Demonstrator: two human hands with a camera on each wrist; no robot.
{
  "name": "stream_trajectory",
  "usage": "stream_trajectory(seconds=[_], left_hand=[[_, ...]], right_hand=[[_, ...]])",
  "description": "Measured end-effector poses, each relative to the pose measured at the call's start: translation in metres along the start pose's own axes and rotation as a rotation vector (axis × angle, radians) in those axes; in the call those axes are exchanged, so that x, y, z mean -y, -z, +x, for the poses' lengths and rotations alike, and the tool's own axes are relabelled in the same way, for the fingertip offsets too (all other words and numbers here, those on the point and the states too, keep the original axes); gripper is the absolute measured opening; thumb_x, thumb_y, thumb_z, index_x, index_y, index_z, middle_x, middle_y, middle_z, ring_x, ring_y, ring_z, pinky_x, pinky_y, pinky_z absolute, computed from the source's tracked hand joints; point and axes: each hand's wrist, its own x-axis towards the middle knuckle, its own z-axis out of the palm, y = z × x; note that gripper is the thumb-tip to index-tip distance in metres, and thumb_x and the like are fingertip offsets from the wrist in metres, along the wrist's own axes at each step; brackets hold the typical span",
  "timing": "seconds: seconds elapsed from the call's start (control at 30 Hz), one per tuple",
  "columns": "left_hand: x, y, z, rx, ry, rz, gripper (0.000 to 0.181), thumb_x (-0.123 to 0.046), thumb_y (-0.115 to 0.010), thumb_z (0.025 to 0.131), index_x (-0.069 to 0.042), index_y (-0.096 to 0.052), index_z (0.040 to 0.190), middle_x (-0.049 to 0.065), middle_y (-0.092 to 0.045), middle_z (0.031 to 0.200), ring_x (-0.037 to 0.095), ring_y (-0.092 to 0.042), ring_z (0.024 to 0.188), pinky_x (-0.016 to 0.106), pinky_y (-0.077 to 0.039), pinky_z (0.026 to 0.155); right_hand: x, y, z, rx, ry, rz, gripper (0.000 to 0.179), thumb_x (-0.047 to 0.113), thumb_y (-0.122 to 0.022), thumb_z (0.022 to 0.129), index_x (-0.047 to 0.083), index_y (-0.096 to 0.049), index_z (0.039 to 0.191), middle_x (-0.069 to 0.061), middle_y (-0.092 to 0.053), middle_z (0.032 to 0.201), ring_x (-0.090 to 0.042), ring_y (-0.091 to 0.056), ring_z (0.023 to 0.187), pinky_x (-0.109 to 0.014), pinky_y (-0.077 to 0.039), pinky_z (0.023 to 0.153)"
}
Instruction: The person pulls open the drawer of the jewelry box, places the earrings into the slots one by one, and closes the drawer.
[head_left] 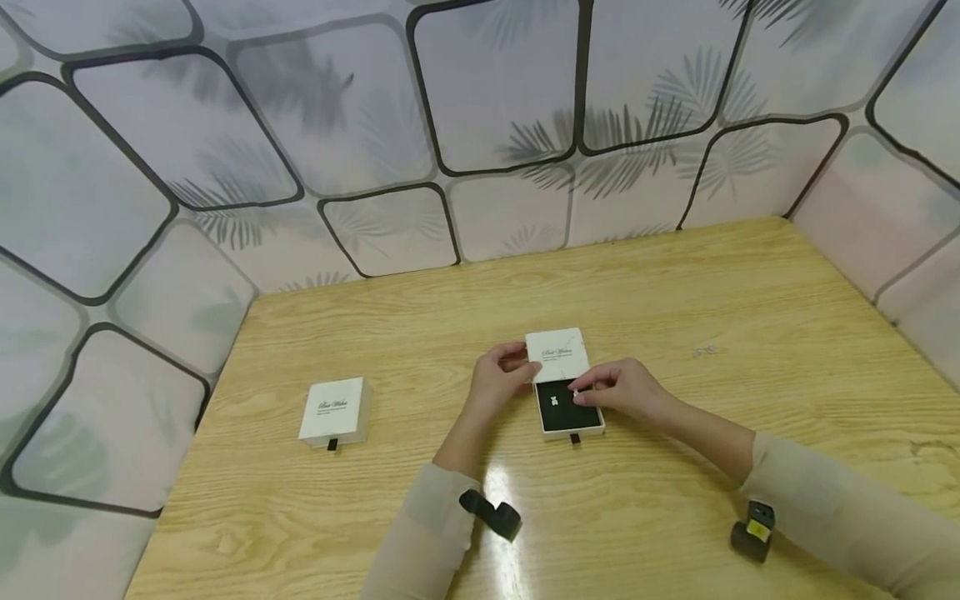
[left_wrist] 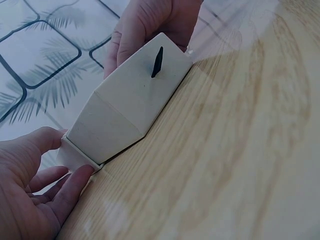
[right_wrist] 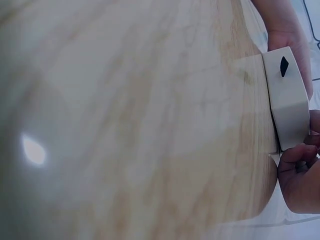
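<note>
A white gift box (head_left: 557, 354) with black lettering on its lid stands on the table, its drawer (head_left: 570, 432) slid out toward me. My left hand (head_left: 498, 379) holds the box's outer sleeve at its left side, thumb on the lid; the left wrist view shows its fingers around the end of the sleeve (left_wrist: 79, 156). Inside the drawer is a black pad (head_left: 561, 418) bearing a small silvery earring (head_left: 554, 401). Over the pad's right part, my right hand (head_left: 626, 390) pinches a second small silvery earring (head_left: 576, 393), partly hidden by the fingertips.
A second white box (head_left: 333, 408), closed, with the same lettering and a black ribbon tab, stands to the left. Small silvery pieces (head_left: 705, 351) lie on the wooden table (head_left: 420, 333) to the right. Patterned fabric (head_left: 502, 92) walls the table's back and sides.
</note>
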Motion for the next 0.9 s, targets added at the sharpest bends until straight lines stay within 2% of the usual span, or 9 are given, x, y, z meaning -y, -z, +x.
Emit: stream_trajectory(seconds=[0.23, 0.43, 0.57, 0.8, 0.9], left_hand=[[-0.001, -0.001, -0.001, -0.003, 0.004, 0.002, 0.045, -0.003, -0.067, 0.085, 0.007, -0.052, 0.126, 0.023, -0.058, 0.12, 0.016, -0.059, 0.093, 0.034, -0.059, 0.077], [-0.001, -0.001, -0.001, -0.003, 0.008, -0.001, 0.045, -0.003, -0.067, 0.085, 0.007, -0.052, 0.126, 0.023, -0.058, 0.121, 0.016, -0.059, 0.094, 0.034, -0.059, 0.077], [-0.001, 0.0, 0.0, -0.002, 0.007, -0.002, 0.045, -0.003, -0.067, 0.085, 0.007, -0.052, 0.126, 0.023, -0.058, 0.121, 0.017, -0.059, 0.094, 0.033, -0.059, 0.076], [0.027, 0.0, 0.02, -0.022, 0.004, -0.015, 0.046, -0.006, -0.07, 0.084, 0.003, -0.054, 0.126, 0.019, -0.059, 0.12, 0.018, -0.06, 0.095, 0.031, -0.059, 0.074], [0.027, -0.001, 0.02, -0.027, 0.001, -0.008, 0.045, -0.007, -0.07, 0.084, 0.002, -0.054, 0.126, 0.018, -0.06, 0.119, 0.019, -0.061, 0.097, 0.031, -0.059, 0.074]], right_hand=[[0.0, 0.001, 0.001, 0.006, -0.004, -0.058, 0.018, 0.014, -0.076, 0.078, 0.002, -0.075, 0.092, 0.006, -0.05, 0.06, -0.004, -0.04, 0.056, -0.016, -0.03, 0.048], [0.003, 0.002, 0.0, 0.019, -0.022, -0.107, 0.017, 0.014, -0.075, 0.078, 0.004, -0.075, 0.091, 0.005, -0.062, 0.067, -0.005, -0.043, 0.06, -0.016, -0.034, 0.05], [0.003, 0.001, 0.002, 0.022, -0.032, -0.114, 0.018, 0.014, -0.076, 0.077, 0.004, -0.075, 0.091, 0.007, -0.06, 0.062, -0.004, -0.042, 0.058, -0.016, -0.033, 0.049], [0.001, 0.002, 0.003, 0.043, -0.02, -0.163, 0.019, 0.016, -0.078, 0.076, 0.007, -0.075, 0.092, 0.008, -0.048, 0.053, -0.007, -0.041, 0.052, -0.018, -0.033, 0.046], [-0.001, 0.003, 0.003, 0.057, 0.003, -0.159, 0.02, 0.017, -0.078, 0.077, 0.007, -0.075, 0.093, 0.007, -0.047, 0.054, -0.007, -0.041, 0.052, -0.018, -0.033, 0.046]])
